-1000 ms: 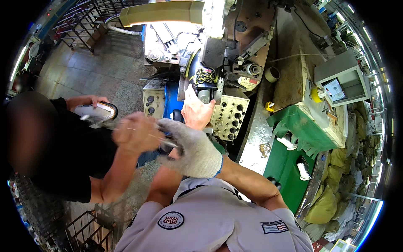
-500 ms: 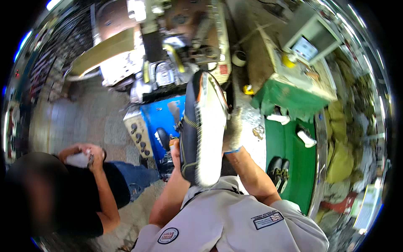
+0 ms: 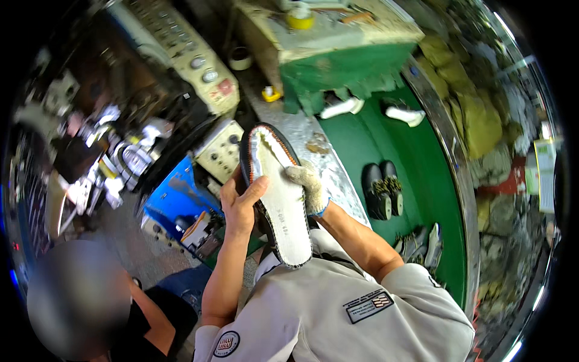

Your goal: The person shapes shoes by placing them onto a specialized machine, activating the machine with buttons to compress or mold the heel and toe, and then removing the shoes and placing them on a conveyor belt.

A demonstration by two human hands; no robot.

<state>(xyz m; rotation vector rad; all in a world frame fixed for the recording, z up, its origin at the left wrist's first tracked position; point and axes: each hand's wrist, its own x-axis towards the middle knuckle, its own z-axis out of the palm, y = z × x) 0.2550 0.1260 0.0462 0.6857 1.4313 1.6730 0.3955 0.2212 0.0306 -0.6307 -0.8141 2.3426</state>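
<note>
A black shoe upper [image 3: 280, 220] is held bottom up in front of my chest, its toe pointing away from me. Its underside is a long off-white insole board with stitching round the edge; orange thread shows at the toe. Bare, my left hand [image 3: 239, 199] grips the left side, thumb pressed on the white bottom. My right hand [image 3: 310, 186], in a knitted glove with a blue cuff, closes round the right side with its thumb on the bottom. The fingers under the shoe are hidden.
To the right runs a green conveyor belt [image 3: 344, 163] carrying black shoes [image 3: 381, 190] and white-soled uppers [image 3: 403, 113]. A machine with dials [image 3: 199, 62] stands far left, above a blue bin [image 3: 172, 190]. A person [image 3: 154, 320] sits at lower left. A green-draped table [image 3: 344, 69] stands ahead.
My view has swung to the right, toward the belt. The shoe's white bottom now faces up more fully, and both thumbs now lie on it.
</note>
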